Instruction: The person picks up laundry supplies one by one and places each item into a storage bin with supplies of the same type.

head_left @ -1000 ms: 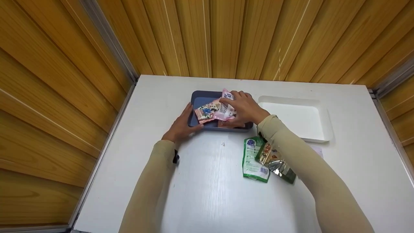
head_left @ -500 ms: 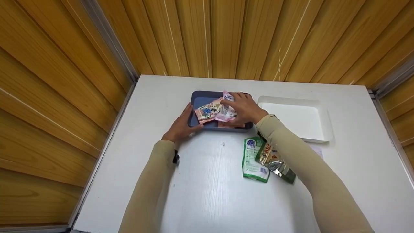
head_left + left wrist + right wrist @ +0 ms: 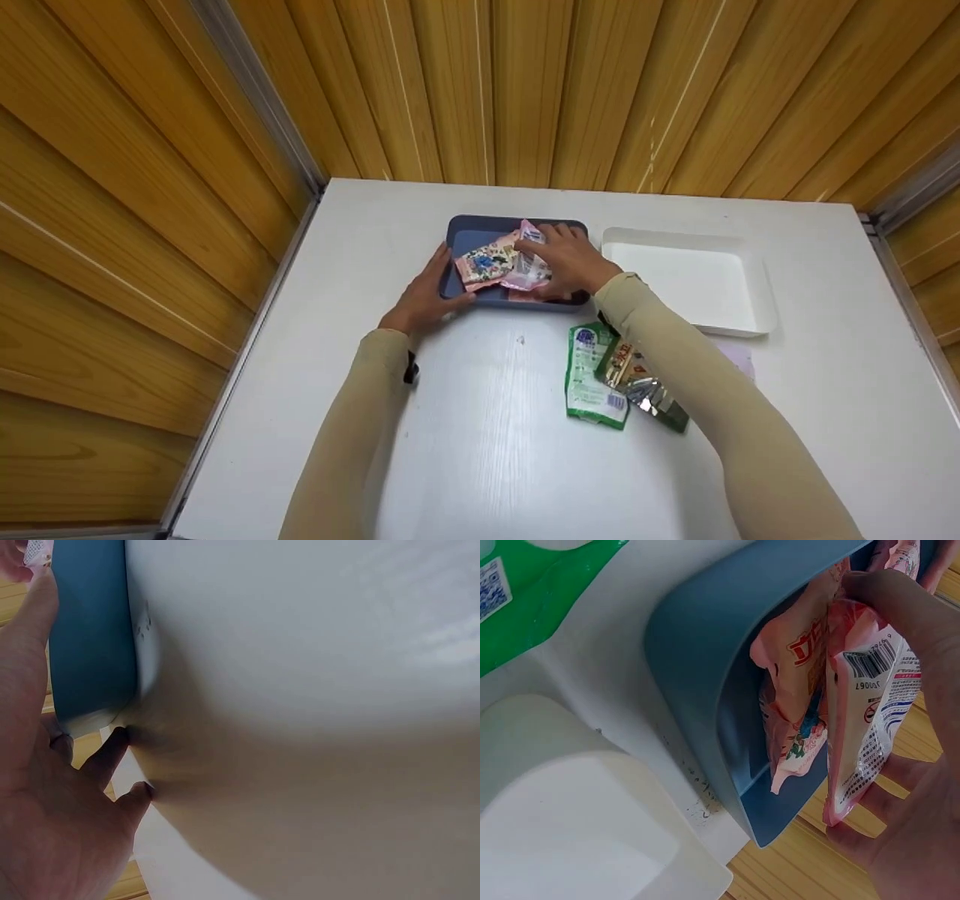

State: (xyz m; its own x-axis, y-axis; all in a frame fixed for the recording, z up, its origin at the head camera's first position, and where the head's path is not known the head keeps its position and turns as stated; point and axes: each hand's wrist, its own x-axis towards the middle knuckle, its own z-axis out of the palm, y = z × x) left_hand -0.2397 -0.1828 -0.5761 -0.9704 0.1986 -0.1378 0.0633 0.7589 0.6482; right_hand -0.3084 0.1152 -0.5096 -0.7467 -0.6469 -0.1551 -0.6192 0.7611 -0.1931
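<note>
A blue-grey tray on the white table holds several pink packets. My right hand pinches a pink packet between thumb and fingers over the tray's right half. In the right wrist view that packet stands on edge, its barcode side showing. Beside it a flowered pink packet leans in the tray. Another pink packet lies low under the right hand, mostly hidden. My left hand rests spread against the tray's left end, thumb at the near rim and fingers along the outer side.
A white tray stands right of the blue-grey one. Nearer to me lie a green-and-white packet and a shiny gold-and-green packet, partly under my right forearm. Something pale purple shows beyond that arm. Wooden panels wall the table's back.
The pink packet in my right hand has sunk slightly toward the tray, the hand still gripping it. My left hand stays against the tray. The head view has shifted a little.
</note>
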